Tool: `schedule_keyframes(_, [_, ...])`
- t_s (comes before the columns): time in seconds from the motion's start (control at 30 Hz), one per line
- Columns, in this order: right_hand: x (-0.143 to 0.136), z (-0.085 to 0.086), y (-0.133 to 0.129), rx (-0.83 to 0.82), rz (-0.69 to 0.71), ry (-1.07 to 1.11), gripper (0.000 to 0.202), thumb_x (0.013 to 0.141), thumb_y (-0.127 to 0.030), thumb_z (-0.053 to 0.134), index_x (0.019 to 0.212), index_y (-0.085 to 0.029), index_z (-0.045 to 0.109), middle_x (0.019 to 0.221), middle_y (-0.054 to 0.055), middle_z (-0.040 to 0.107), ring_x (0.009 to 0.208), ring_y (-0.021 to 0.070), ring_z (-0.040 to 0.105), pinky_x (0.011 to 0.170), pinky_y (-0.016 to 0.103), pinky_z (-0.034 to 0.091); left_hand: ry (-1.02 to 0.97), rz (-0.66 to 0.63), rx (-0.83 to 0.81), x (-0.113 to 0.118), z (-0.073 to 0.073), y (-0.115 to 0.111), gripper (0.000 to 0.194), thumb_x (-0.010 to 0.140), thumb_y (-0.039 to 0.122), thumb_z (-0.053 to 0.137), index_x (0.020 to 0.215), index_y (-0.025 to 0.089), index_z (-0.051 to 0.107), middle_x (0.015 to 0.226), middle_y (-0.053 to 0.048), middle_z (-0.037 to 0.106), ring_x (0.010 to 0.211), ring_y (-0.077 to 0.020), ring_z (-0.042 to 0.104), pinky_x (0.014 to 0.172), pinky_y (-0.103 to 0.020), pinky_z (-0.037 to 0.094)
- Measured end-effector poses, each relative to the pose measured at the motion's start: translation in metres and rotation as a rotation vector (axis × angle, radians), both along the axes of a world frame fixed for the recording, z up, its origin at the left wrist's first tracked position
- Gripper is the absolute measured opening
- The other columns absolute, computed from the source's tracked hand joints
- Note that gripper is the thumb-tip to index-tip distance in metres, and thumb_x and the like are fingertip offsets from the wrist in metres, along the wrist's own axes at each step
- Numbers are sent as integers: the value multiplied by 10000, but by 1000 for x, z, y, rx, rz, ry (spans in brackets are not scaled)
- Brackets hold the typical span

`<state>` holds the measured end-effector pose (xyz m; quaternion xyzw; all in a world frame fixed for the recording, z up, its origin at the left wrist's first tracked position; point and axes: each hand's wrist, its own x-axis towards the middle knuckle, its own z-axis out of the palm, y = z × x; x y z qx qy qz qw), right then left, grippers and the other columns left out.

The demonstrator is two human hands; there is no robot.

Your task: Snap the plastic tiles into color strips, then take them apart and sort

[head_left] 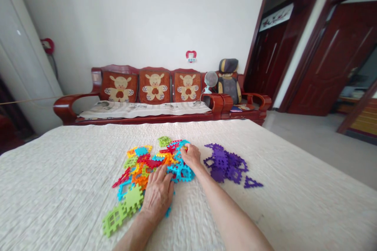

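My left hand [159, 190] lies palm down on a mixed pile of flat plastic interlocking pieces, its fingers stretched out over red and orange ones. My right hand [191, 156] is at the pile's far right side with fingers curled in; what they grip is hidden. Blue pieces [182, 172] lie between and below the hands. To the left are an orange piece [140, 180], a red triangular piece [121, 177] and a green square piece [134, 198]. A green window-shaped piece [114, 219] sits nearest me.
Purple pieces [226, 164] form a separate group to the right, with a purple triangle [252, 182] beside it. All lie on a quilted white cover [294, 204]. Beyond its far edge stand a wooden sofa [70, 106] and a small fan [210, 79].
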<state>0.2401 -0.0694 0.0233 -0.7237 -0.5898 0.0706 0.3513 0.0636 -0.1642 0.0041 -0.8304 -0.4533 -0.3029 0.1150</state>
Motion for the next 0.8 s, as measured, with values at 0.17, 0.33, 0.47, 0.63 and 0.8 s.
schedule_keyframes(0.17, [-1,0,1,107,177,79,406,833,-362,471,1173,-160,563,1174,107,612,1118,193,547,963,305,397,7,5,4,-1,-1,1,237,858,195,445,984,222,643,1229,-112,556,1148,-279,492,910,-454,440])
schedule_keyframes(0.33, [8,-10,-10,162,257,126,504,802,-357,492,1253,-133,484,1236,129,560,1158,201,514,990,337,390,10,-12,-6,-2,0,1,241,866,198,434,987,216,641,1223,-110,550,1126,-271,501,902,-446,444])
schedule_keyframes(0.47, [9,-23,-18,239,236,178,573,793,-349,491,1319,-139,408,1279,142,515,1200,211,475,1020,364,368,-2,-13,-4,-2,1,1,231,862,193,440,977,221,639,1207,-107,554,1125,-268,500,897,-440,449])
schedule_keyframes(0.63, [14,-28,-16,238,208,221,486,813,-261,425,1286,-157,470,1274,127,547,1196,212,494,1036,377,358,2,-6,-28,-2,4,-1,238,868,195,433,987,219,638,1224,-104,548,1149,-262,487,929,-446,436])
schedule_keyframes(0.8, [19,-30,-10,217,173,279,467,802,-198,390,1251,-203,519,1196,76,621,1121,194,558,1007,358,394,1,55,-35,1,3,-3,233,869,187,431,977,218,636,1235,-100,549,1162,-255,482,947,-454,430])
